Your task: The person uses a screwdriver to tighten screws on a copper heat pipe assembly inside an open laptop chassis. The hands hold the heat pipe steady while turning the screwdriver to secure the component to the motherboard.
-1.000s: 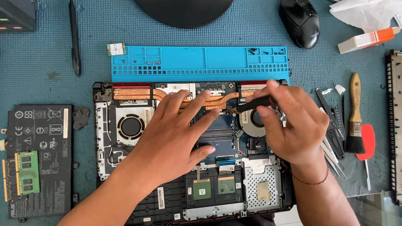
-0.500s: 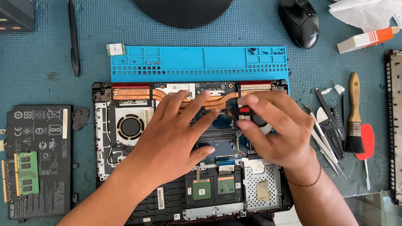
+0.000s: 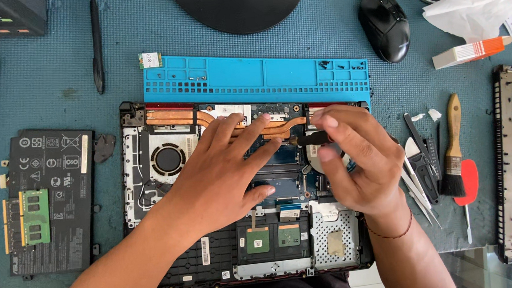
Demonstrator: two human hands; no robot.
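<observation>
Two hands (image 3: 221, 172), one opened laptop (image 3: 138, 173), one mouse (image 3: 384, 24), one brush (image 3: 453, 151)

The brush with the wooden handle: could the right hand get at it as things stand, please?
Probably not at once: the right hand holds a black tool. The brush lies uncovered just beyond it.
</observation>
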